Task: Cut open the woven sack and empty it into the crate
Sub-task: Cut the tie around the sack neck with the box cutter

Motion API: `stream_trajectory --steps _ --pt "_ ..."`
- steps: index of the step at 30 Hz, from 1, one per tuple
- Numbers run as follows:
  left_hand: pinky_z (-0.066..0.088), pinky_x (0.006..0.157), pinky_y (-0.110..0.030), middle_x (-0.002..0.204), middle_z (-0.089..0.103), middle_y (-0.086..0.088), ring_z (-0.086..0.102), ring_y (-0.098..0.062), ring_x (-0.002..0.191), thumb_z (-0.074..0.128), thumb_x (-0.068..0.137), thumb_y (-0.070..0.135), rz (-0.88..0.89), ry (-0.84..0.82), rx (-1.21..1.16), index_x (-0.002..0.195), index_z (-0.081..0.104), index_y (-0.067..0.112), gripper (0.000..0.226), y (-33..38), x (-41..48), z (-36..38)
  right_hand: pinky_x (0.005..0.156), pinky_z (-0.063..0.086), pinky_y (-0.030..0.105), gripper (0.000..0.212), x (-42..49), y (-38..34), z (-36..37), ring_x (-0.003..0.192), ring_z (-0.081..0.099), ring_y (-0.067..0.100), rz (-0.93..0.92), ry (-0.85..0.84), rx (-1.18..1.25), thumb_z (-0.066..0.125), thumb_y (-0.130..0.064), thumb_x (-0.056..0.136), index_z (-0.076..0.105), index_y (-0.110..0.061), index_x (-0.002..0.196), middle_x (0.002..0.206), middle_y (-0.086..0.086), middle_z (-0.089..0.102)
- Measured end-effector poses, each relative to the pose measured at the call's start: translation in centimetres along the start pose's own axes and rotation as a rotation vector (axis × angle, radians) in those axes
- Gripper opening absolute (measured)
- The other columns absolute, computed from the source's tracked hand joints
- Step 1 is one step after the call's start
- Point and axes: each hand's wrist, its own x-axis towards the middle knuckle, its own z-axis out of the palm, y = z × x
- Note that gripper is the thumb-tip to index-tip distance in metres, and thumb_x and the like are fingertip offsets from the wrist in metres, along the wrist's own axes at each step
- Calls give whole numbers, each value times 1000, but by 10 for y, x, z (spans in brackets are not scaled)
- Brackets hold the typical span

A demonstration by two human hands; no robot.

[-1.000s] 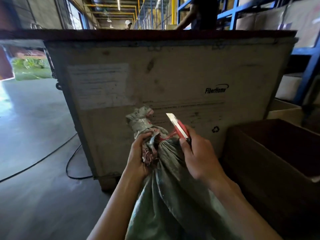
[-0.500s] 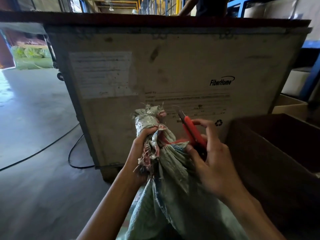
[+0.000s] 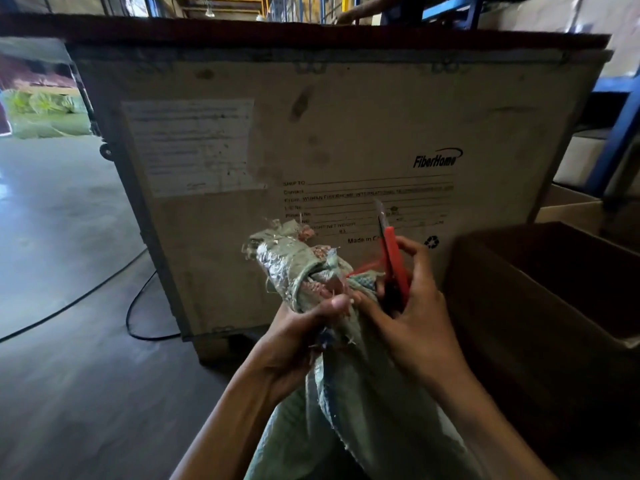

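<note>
Knife lifted from the tie, sack neck held in front of the crate.

Since half a second ago the red-handled utility knife (image 3: 393, 258) has swung more upright, its blade now pointing up across the print on the one big pale board crate (image 3: 346, 116), and the left hand (image 3: 304, 341) sits lower on the neck. There is one grey-green woven sack (image 3: 346, 410), one knife, one red string tie (image 3: 363, 268) and one open brown cardboard box (image 3: 554, 306) on the right. The left grip is wrapped tight round the bunched sack neck. The right hand (image 3: 412, 313) has its grip curled round the knife handle, its thumb tip touching the sack beside the left thumb.
</note>
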Motion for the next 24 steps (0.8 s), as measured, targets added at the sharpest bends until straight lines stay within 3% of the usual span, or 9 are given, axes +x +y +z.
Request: stream_trajectory --steps 3,6,11,15,17,20,24 --pt "61 73 -35 100 77 -20 77 -30 85 84 71 19 -7 65 -61 115 71 1 50 4 4 4 71 56 13 70 -4 3 9 84 71 1 47 -26 14 83 -27 78 39 -42 129 91 -6 72" --pt "59 87 -43 112 74 -24 73 -37 102 76 76 28 5 196 -78 119 70 -3 54 2 11 -1 71 57 15 64 -5 6 15 83 70 3 54 -18 -14 80 -27 80 42 -38 130 88 -2 69" --pt "64 73 -37 112 76 -22 78 -31 93 68 74 41 42 228 -53 99 81 6 45 7 17 -10 78 52 7 58 -3 3 5 94 65 -4 -22 -65 -180 74 -37 83 42 -39 131 101 -14 67" --pt "64 75 -39 110 77 -22 77 -34 95 71 71 48 77 255 47 94 83 12 45 12 20 -18 67 48 3 39 -10 -3 -1 89 60 -8 -69 -121 -360 49 -61 92 44 -45 127 102 -20 58" --pt "64 77 -39 110 77 -23 76 -38 99 75 67 54 81 282 82 102 80 6 59 13 20 -18 61 49 9 30 -12 -5 -5 84 62 -5 -88 -121 -404 35 -57 100 47 -44 124 97 -18 59" --pt "62 73 -36 107 78 -21 77 -36 97 80 62 56 114 342 106 108 77 4 69 15 20 -20 63 50 16 28 -11 -10 -11 77 62 -2 -170 -85 -578 37 -50 101 51 -43 124 97 -19 58" --pt "60 75 -36 95 80 -17 78 -33 87 83 68 50 159 449 148 99 80 7 53 16 22 -23 65 52 18 34 -11 -15 -15 79 58 -2 -169 -112 -685 39 -59 97 57 -42 121 96 -20 55"
